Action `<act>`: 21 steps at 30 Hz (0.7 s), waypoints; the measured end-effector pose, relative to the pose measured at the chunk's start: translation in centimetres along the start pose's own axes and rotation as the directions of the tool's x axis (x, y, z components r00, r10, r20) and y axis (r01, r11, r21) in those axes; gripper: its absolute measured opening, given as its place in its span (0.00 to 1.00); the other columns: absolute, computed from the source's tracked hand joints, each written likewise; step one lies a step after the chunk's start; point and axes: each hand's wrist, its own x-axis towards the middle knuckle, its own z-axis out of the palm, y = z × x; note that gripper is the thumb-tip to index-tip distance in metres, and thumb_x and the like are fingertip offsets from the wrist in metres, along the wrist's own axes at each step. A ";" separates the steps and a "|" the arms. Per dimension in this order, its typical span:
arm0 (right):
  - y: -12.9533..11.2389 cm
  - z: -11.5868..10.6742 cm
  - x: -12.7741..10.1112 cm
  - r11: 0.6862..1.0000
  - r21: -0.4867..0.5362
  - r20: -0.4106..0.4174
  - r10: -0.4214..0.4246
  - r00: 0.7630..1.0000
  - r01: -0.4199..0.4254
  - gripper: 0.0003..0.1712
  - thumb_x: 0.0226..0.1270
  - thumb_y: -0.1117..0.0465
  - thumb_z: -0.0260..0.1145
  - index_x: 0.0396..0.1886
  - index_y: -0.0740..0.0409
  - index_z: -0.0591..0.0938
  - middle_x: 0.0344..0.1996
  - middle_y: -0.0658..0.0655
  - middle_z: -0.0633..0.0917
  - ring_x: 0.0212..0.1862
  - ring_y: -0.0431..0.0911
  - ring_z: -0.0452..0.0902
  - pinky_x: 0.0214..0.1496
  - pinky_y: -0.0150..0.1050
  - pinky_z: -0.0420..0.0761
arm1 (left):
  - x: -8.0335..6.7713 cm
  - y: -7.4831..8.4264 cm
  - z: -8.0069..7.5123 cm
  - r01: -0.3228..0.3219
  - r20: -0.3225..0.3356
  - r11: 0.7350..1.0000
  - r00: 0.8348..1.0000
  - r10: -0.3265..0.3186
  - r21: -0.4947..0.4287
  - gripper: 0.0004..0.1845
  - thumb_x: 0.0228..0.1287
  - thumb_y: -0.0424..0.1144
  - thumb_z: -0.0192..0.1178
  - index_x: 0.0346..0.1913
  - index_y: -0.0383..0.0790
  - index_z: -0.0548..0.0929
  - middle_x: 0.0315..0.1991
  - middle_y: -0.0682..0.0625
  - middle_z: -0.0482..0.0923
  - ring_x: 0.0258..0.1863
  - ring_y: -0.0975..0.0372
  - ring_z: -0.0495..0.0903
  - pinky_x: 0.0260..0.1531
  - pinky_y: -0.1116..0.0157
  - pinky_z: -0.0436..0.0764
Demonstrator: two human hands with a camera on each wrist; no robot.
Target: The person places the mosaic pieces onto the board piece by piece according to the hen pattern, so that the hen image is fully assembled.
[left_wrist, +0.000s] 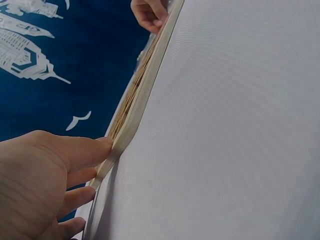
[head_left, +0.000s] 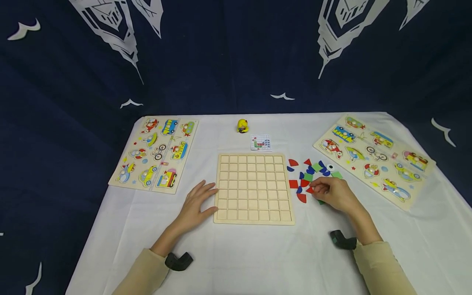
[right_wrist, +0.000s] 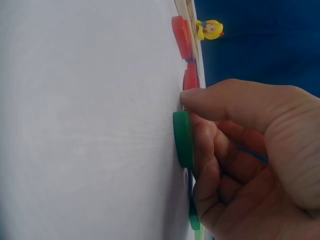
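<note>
A square wooden grid board [head_left: 254, 188] lies in the middle of the table. At its left edge rests my left hand [head_left: 195, 205], fingers spread and thumb touching the rim; the left wrist view shows this thumb [left_wrist: 90, 151] against the side of the board [left_wrist: 131, 120]. My right hand [head_left: 333, 193] is low over the small coloured pieces, right of the board. Its thumb and bent fingers pinch a red triangle [head_left: 310, 190]. Close by lie a red square [head_left: 293, 184], red quarter circles [head_left: 301, 198] and a green square [head_left: 308, 177]. In the right wrist view a green piece [right_wrist: 183, 139] lies beneath the fingers.
Behind the board are a small pattern card [head_left: 260, 142] and a yellow toy figure [head_left: 242, 126]. A vehicle puzzle board [head_left: 145, 164] lies at the left; another puzzle board [head_left: 380, 157] lies slanted at the right. Blue pieces and a white ring [head_left: 330, 167] are among the scattered shapes.
</note>
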 end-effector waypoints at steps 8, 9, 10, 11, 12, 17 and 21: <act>-0.1 0.1 0.1 1.000 -0.018 -0.007 -0.013 1.000 0.013 0.10 0.55 0.70 0.71 0.39 0.64 0.84 0.25 0.53 0.81 0.29 0.45 0.73 0.27 0.28 0.74 | -0.1 -0.2 0.0 -0.005 -0.005 1.000 1.000 0.005 0.003 0.29 0.55 0.36 0.70 0.62 0.37 0.77 0.69 0.42 0.69 0.75 0.45 0.52 0.70 0.39 0.51; -0.1 0.1 0.1 1.000 -0.025 -0.017 -0.018 1.000 0.018 0.10 0.55 0.70 0.71 0.39 0.64 0.84 0.25 0.53 0.81 0.29 0.45 0.73 0.27 0.28 0.74 | -0.1 -0.2 0.0 -0.005 -0.006 1.000 1.000 0.005 0.005 0.29 0.55 0.36 0.70 0.62 0.37 0.77 0.69 0.42 0.69 0.75 0.45 0.52 0.70 0.39 0.51; -0.2 0.1 0.1 0.999 -0.032 -0.028 -0.024 0.999 0.023 0.10 0.55 0.70 0.71 0.39 0.64 0.84 0.25 0.52 0.81 0.29 0.45 0.73 0.28 0.27 0.74 | -0.1 -0.2 0.0 -0.005 -0.006 1.000 1.000 0.005 0.003 0.29 0.55 0.36 0.70 0.62 0.37 0.77 0.69 0.42 0.69 0.75 0.45 0.52 0.70 0.39 0.51; -0.3 0.1 0.0 0.999 -0.038 -0.040 -0.030 0.999 0.028 0.10 0.55 0.70 0.71 0.38 0.63 0.84 0.25 0.52 0.81 0.29 0.44 0.73 0.28 0.27 0.74 | -0.1 -0.3 -0.1 -0.004 -0.007 1.000 1.000 0.004 0.003 0.29 0.55 0.36 0.70 0.62 0.37 0.77 0.69 0.42 0.69 0.75 0.45 0.52 0.70 0.39 0.51; -0.4 0.1 0.0 0.998 -0.045 -0.052 -0.034 0.998 0.031 0.10 0.55 0.70 0.72 0.38 0.63 0.84 0.25 0.52 0.81 0.29 0.44 0.73 0.28 0.27 0.74 | -0.2 -0.3 -0.1 -0.003 -0.007 1.000 1.000 0.003 0.000 0.29 0.55 0.36 0.70 0.62 0.37 0.77 0.69 0.42 0.69 0.75 0.45 0.52 0.70 0.39 0.50; -1.2 -0.2 -0.2 0.998 -0.059 -0.101 -0.034 0.994 0.028 0.11 0.54 0.69 0.72 0.38 0.64 0.84 0.26 0.53 0.83 0.29 0.45 0.74 0.27 0.27 0.75 | -0.1 -0.4 0.0 -0.004 0.001 1.000 1.000 0.004 0.004 0.29 0.56 0.36 0.70 0.62 0.37 0.77 0.69 0.43 0.69 0.76 0.45 0.52 0.70 0.39 0.50; -2.0 -0.4 -0.3 0.998 -0.059 -0.139 -0.040 0.990 0.032 0.13 0.53 0.68 0.73 0.39 0.66 0.83 0.26 0.56 0.83 0.29 0.45 0.75 0.26 0.27 0.75 | 0.0 -0.3 0.0 -0.007 0.007 1.000 1.000 0.007 0.007 0.29 0.56 0.36 0.70 0.63 0.37 0.77 0.69 0.44 0.70 0.76 0.46 0.52 0.70 0.39 0.50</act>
